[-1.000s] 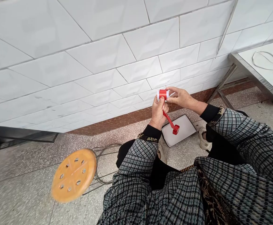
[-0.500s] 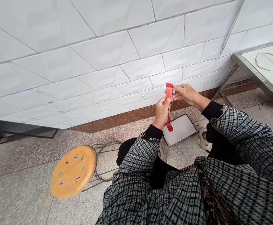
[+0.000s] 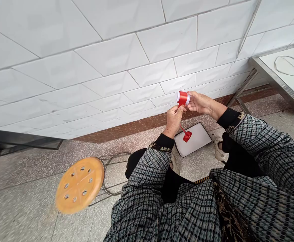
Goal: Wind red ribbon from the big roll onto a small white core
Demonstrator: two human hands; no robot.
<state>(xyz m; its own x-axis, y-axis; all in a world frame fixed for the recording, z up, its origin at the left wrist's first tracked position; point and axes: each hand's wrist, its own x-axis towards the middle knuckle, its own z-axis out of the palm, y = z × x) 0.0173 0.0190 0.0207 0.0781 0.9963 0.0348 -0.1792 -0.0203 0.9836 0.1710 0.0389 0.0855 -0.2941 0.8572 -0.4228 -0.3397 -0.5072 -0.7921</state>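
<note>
Between my hands is a white spool wound with red ribbon (image 3: 183,97). My left hand (image 3: 174,119) is closed, thumb and fingers pinching the red ribbon just below the spool. A loose red tail (image 3: 187,136) hangs down from that hand, over a white rectangular board with a dark edge (image 3: 198,139). My right hand (image 3: 199,102) has its fingers curled at the spool's right end, gripping it. The fingers behind the spool are partly hidden.
An orange round stool seat with holes (image 3: 80,185) and thin metal legs is at lower left. At right stands a metal-edged table (image 3: 268,69) with a looped white cord (image 3: 292,67). White wall tiles (image 3: 119,53) rise ahead; a dark object (image 3: 23,139) borders the left.
The spool has turned, so its white rim shows more and the ribbon lies shorter above my left hand. The loose ribbon tail has swung right over the board.
</note>
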